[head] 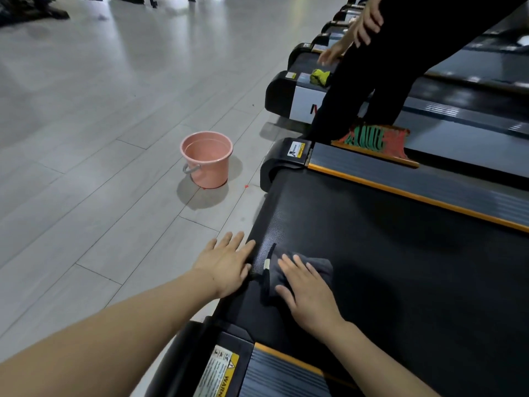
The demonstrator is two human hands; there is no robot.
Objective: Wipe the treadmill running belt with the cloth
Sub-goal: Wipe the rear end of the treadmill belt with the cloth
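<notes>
The black treadmill running belt [386, 239] fills the lower right of the head view, bordered by grey side rails with orange trim. A dark grey cloth [317, 266] lies near the belt's rear end. My right hand [307, 293] presses flat on the cloth with straight, spread fingers. My left hand [226, 260] rests flat with straight fingers on the belt's rear edge, just left of the cloth, holding nothing.
A pink bucket [206, 159] stands on the grey floor left of the treadmill. Another person in black [380, 67] stands on the far side rail in a colourful shoe [375, 138]. A yellow-green cloth [320, 76] lies on the neighbouring treadmill. More treadmills line up behind.
</notes>
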